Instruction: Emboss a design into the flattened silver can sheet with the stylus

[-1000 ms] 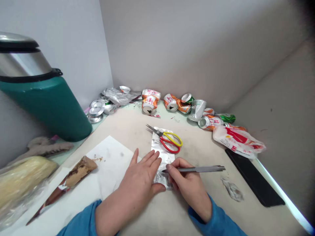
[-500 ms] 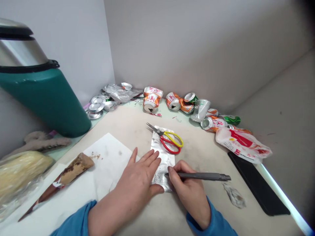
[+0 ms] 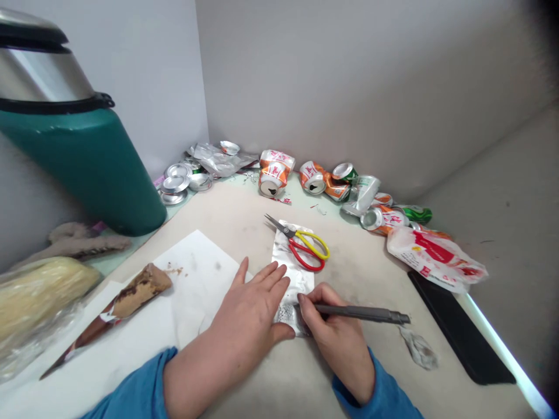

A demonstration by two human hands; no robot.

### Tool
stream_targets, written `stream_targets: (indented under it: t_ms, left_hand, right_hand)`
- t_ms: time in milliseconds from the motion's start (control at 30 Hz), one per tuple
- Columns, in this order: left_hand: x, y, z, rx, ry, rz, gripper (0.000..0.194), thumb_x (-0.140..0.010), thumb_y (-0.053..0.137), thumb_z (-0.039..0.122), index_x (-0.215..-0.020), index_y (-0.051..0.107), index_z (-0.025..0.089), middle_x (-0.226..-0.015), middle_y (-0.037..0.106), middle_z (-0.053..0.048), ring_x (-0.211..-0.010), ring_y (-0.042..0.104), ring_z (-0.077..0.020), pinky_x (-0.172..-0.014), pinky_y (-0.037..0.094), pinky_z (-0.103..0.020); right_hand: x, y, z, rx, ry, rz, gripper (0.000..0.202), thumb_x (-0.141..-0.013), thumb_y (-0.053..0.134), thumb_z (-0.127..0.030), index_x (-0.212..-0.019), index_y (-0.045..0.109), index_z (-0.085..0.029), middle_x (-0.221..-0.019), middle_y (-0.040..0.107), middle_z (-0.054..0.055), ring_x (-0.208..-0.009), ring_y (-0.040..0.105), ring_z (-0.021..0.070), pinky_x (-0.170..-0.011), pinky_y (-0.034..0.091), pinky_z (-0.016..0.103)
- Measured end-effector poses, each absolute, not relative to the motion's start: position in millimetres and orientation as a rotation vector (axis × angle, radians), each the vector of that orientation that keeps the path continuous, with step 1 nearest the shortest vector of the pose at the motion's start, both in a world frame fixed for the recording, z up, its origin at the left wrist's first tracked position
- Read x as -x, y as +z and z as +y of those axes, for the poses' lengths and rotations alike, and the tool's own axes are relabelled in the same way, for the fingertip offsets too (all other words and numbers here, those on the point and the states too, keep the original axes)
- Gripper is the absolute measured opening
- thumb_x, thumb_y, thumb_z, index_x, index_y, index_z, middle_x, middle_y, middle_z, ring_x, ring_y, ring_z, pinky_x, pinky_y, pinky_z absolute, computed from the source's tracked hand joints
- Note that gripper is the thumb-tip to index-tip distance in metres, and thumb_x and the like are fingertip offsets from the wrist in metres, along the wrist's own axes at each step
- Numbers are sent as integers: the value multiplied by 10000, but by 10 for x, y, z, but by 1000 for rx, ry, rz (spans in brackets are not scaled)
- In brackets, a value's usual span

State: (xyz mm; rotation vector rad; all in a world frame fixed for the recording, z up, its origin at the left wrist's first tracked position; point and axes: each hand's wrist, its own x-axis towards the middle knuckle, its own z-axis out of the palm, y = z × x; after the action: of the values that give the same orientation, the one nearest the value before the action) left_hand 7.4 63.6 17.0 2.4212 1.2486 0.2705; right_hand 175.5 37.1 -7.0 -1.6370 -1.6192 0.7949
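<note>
right hand (image 3: 338,334) grips pen (image 3: 367,313); left hand (image 3: 248,311), fingers spread, touches foil sheet (image 3: 301,283); scissors (image 3: 287,231) overlie it; crushed cans (image 3: 276,173) line worktop's (image 3: 227,212) far edge.

Pale gray walls (image 3: 349,75) meet in a corner at 11 o'clock, behind a beige-topped table (image 3: 227,215); a bright bluish-white strip (image 3: 502,346) runs along its edge at 4 o'clock.
</note>
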Motion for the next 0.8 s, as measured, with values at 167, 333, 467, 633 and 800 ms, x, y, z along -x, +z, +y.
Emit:
stream_targets:
  t_ms: [167, 333, 467, 633, 800]
  left_hand:
    - [-66, 167, 638, -2429, 274, 1246, 667, -721, 726, 405, -1284, 472, 152, -1416, 408, -137, -1332, 342, -277, -1092, 105, -633]
    - [-63, 170, 632, -2418, 267, 1249, 672, -716, 731, 404, -1280, 472, 147, -1418, 408, -133, -1333, 341, -273, -1092, 108, -633]
    - [-73, 164, 637, -2407, 272, 1248, 664, -715, 731, 405, -1277, 475, 159, -1421, 407, -125, -1334, 339, -271, -1092, 104, -633]
    - [-80, 176, 648, -2406, 284, 1239, 651, -719, 730, 389, -1275, 479, 159, -1419, 409, -131, -1333, 338, -283, -1088, 104, -637]
    - [-78, 188, 640, -2396, 278, 1236, 640, -727, 722, 398, -1275, 482, 170, -1417, 412, -131, -1333, 338, -284, -1091, 98, -632]
  right_hand:
    - [-1759, -60, 380, 1636, 823, -1626, 279, -859, 520, -390, -654, 470, -208, -524, 496, -42, -504, 470, 117, -496, 366, 221]
    - [-1755, -67, 376, 1636, 816, -1635, 265, -853, 523, -376, -656, 464, -210, -522, 493, -43, -500, 469, 118, -488, 364, 220]
    - [-1750, -63, 381, 1635, 791, -1634, 259, -846, 523, -364, -647, 459, -211, -516, 479, -44, -490, 460, 118, -479, 359, 223]
    - [-1746, -43, 392, 1647, 778, -1649, 270, -851, 514, -364, -635, 445, -216, -513, 480, -41, -492, 462, 122, -485, 362, 230]
    - [-1755, -55, 374, 1641, 783, -1657, 268, -858, 510, -363, -642, 449, -217, -511, 491, -40, -489, 461, 124, -492, 365, 235]
